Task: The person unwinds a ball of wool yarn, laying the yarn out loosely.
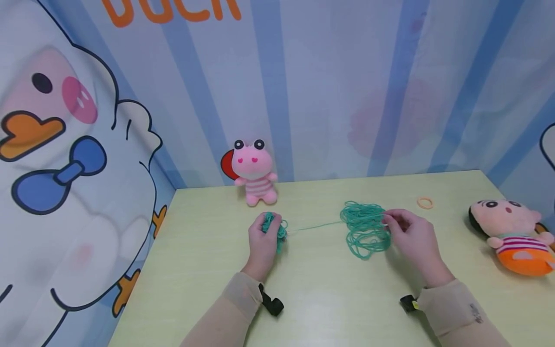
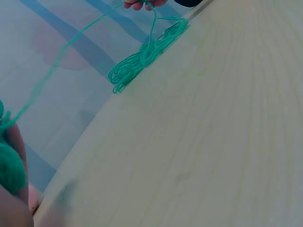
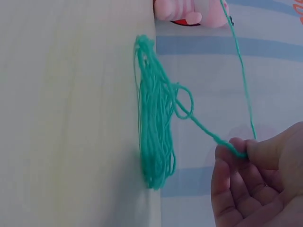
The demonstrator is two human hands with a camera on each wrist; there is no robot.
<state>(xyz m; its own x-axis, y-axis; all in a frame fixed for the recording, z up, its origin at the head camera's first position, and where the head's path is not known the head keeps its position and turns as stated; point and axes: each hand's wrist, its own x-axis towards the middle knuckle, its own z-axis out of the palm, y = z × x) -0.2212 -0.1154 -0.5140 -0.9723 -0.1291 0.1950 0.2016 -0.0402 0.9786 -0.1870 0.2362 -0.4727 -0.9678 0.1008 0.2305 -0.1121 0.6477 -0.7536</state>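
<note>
A loose pile of green yarn [image 1: 367,230] lies in loops on the table, right of the middle. My left hand [image 1: 262,246] grips a small bundle of the same green yarn [image 1: 280,232], its thumb and fingers curled round it. From that bundle a single strand [image 1: 314,226] runs across to my right hand [image 1: 414,241]. In the right wrist view the right thumb and forefinger pinch the strand [image 3: 239,153], with the other fingers curled below. A length of yarn hangs from this pinch down to the pile [image 3: 156,118].
A pink plush toy [image 1: 256,168] sits at the table's back edge, behind the left hand. Another plush toy [image 1: 516,236] in orange and stripes lies at the far right. A small orange ring [image 1: 425,202] rests near the back right. A striped backdrop [image 1: 321,86] stands behind the table [image 1: 329,299].
</note>
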